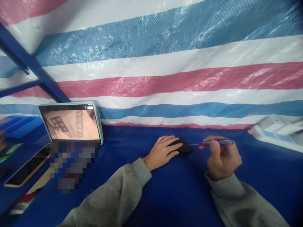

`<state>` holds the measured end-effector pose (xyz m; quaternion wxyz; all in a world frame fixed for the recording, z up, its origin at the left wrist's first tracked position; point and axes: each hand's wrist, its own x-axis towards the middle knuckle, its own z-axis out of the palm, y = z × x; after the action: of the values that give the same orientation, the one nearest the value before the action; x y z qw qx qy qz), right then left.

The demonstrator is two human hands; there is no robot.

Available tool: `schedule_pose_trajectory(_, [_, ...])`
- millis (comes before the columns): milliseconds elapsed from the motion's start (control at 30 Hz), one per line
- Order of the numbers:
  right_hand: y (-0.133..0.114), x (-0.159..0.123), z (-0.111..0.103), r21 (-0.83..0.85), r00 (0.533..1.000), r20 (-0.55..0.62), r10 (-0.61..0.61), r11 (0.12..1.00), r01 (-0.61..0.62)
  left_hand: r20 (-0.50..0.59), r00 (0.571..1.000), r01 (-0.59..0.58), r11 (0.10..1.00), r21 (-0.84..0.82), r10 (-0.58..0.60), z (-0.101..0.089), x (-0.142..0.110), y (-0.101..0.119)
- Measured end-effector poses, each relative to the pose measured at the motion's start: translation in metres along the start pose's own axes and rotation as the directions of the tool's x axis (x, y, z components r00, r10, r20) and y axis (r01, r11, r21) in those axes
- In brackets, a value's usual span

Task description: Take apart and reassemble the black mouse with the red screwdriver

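Observation:
A black, rounded object that looks like a computer mouse [186, 147] lies on the blue tabletop. My left hand [163, 150] rests over its left side, fingers laid across it and holding it down. In my right hand [223, 159] is a screwdriver [219, 142] with a clear purple handle and a red collar, gripped in closed fingers. Its thin shaft points left, and the tip meets the right part of the mouse; whether it sits in a screw is too small to tell.
A tablet [73, 124] stands propped at the back left, with a phone [28, 165] and a blue tray [22, 126] further left. Pale packages [279, 130] lie at the back right. Striped plastic sheeting [165, 69] hangs behind the table. Someone's blurred hand [2, 142] shows at the left edge.

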<state>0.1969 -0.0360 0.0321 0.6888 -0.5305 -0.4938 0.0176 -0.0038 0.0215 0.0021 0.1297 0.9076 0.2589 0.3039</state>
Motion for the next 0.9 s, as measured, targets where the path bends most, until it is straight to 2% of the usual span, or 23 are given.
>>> schedule_pose_trajectory(133, [0.005, 0.0, -0.005, -0.205, 0.996, 0.051, -0.076, 0.975, 0.085, -0.003, 0.999, -0.045, 0.997, 0.064, 0.046, -0.001, 0.0, 0.002])
schedule_pose_trajectory(300, [0.012, 0.001, -0.008, -0.307, 0.992, 0.08, -0.101, 0.944, 0.121, -0.007, 0.999, -0.048, 0.996, 0.077, 0.049, -0.001, 0.0, 0.002])
schedule_pose_trajectory(533, [0.015, 0.001, -0.006, -0.346, 0.969, 0.152, -0.197, 0.907, 0.239, -0.009, 0.999, -0.052, 0.994, 0.091, 0.053, 0.002, -0.002, 0.0])
schedule_pose_trajectory(900, [0.015, 0.002, -0.007, -0.322, 0.962, 0.168, -0.216, 0.91, 0.261, -0.014, 0.998, -0.053, 0.991, 0.121, 0.055, 0.001, -0.001, 0.003])
